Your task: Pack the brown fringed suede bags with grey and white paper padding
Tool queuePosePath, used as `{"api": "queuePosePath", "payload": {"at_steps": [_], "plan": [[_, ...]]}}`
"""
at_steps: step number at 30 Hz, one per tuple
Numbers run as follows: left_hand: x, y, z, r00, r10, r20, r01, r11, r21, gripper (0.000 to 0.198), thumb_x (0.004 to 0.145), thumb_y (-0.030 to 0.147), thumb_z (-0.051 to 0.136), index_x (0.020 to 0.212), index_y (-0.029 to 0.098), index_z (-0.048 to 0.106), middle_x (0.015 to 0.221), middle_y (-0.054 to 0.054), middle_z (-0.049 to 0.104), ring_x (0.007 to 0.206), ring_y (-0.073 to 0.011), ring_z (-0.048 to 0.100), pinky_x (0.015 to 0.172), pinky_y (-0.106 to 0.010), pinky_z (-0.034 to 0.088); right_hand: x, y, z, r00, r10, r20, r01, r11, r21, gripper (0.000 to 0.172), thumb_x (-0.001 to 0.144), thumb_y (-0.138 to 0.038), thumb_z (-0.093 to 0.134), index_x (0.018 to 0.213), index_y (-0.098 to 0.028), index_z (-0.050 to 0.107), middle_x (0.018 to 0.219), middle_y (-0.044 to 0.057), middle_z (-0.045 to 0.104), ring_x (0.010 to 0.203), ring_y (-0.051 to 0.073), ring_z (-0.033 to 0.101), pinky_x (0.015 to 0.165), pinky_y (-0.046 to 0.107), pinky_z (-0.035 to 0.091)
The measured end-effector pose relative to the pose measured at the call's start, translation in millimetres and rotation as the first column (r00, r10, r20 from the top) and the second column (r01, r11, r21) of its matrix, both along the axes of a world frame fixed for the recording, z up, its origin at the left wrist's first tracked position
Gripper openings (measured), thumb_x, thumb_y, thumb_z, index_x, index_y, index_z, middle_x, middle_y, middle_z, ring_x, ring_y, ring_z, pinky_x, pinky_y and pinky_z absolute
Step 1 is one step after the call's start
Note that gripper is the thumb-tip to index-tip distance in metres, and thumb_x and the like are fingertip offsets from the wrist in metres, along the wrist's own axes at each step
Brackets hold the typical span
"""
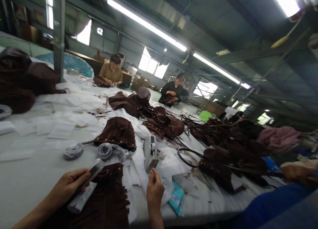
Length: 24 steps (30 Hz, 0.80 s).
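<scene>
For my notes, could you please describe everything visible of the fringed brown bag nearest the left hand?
The fringed brown bag lies on the table, dark and suede-like, with gold-coloured eyelets near its far edge and fringe along its right side. The left hand and its wrapped strip partly hide it; contact is unclear. The frame crops its near end.

My left hand (74, 182) has room to slide left over the table (22, 181); ahead, wrapped coils (74, 151) and a brown bag (116, 131) block it. A tape dispenser (149, 151) stands just beyond my right hand (154, 186), a blue packet (177, 198) beside it.
</scene>
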<state>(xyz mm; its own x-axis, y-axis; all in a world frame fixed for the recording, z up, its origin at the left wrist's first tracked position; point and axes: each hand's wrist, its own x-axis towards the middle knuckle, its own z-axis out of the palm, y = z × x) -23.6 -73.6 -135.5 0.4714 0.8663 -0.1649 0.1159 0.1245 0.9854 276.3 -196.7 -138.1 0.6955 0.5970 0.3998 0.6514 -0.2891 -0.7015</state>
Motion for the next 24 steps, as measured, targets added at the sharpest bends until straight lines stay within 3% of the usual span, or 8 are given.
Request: {"api": "queuePosePath", "payload": {"at_steps": [5, 10, 13, 16, 20, 24], "plan": [[-2, 3, -5.7, 0.999, -0.003, -0.04, 0.004, 0.999, 0.034, 0.047, 0.068, 0.064, 0.063, 0.08, 0.019, 0.069, 0.059, 0.002, 0.061, 0.052, -0.0146, 0.053, 0.048, -0.02, 0.04, 23, 5, 7.2, 0.999, -0.029, 0.04, 0.03, 0.999, -0.023, 0.055, 0.09, -0.052, 0.036, 0.111, -0.011, 0.066, 0.101, 0.016, 0.072, 0.091, 0.025, 0.068, 0.081, 0.031, 0.049], [-4, 3, -10.3, 0.997, 0.007, -0.074, -0.005, 1.0, 0.02, 0.045, 0.065, 0.068, 0.063, 0.074, 0.023, 0.067, 0.059, 0.004, 0.061, 0.054, -0.0152, 0.052, 0.051, -0.02, 0.039, 35, -29, -4.4, 0.992, -0.096, 0.078, 0.1, 0.994, -0.049, 0.063, 0.09, -0.056, 0.029, 0.104, -0.009, 0.069, 0.101, 0.018, 0.071, 0.092, 0.026, 0.067, 0.081, 0.032, 0.049], [-2, 3, -11.1, 0.995, 0.011, -0.095, -0.011, 1.0, 0.001, 0.046, 0.062, 0.07, 0.064, 0.075, 0.026, 0.067, 0.059, 0.005, 0.062, 0.057, -0.0164, 0.053, 0.054, -0.021, 0.039, 46, -55, -17.7, 0.978, -0.139, 0.156, 0.164, 0.974, -0.155, 0.064, 0.088, -0.059, 0.029, 0.099, -0.012, 0.071, 0.093, 0.018, 0.072, 0.086, 0.028, 0.068, 0.075, 0.035, 0.051], [0, 4, -9.0, 0.993, 0.014, -0.12, -0.016, 1.0, -0.019, 0.048, 0.059, 0.072, 0.065, 0.075, 0.028, 0.07, 0.06, 0.005, 0.064, 0.058, -0.0171, 0.053, 0.055, -0.021, 0.04, 50, -71, -33.1, 0.962, -0.097, 0.254, 0.178, 0.931, -0.317, 0.059, 0.089, -0.055, 0.027, 0.095, -0.017, 0.072, 0.085, 0.014, 0.07, 0.077, 0.026, 0.068, 0.067, 0.034, 0.05], [1, 5, -5.8, 0.994, 0.047, -0.094, -0.05, 0.998, -0.03, 0.049, 0.053, 0.073, 0.067, 0.071, 0.028, 0.07, 0.06, 0.005, 0.064, 0.057, -0.0169, 0.052, 0.053, -0.021, 0.04, 49, -70, -44.9, 0.952, -0.098, 0.29, 0.202, 0.913, -0.355, 0.058, 0.093, -0.045, 0.02, 0.078, -0.022, 0.071, 0.079, 0.012, 0.069, 0.07, 0.024, 0.067, 0.061, 0.032, 0.046], [1, 5, -9.4, 0.998, 0.027, -0.064, -0.029, 0.999, -0.037, 0.048, 0.059, 0.071, 0.065, 0.074, 0.026, 0.068, 0.057, 0.005, 0.062, 0.054, -0.0157, 0.051, 0.051, -0.021, 0.039, 57, -65, -44.7, 0.949, -0.121, 0.293, 0.223, 0.912, -0.344, 0.061, 0.092, -0.054, 0.019, 0.066, -0.023, 0.065, 0.068, 0.012, 0.069, 0.065, 0.025, 0.066, 0.059, 0.033, 0.045]]}}
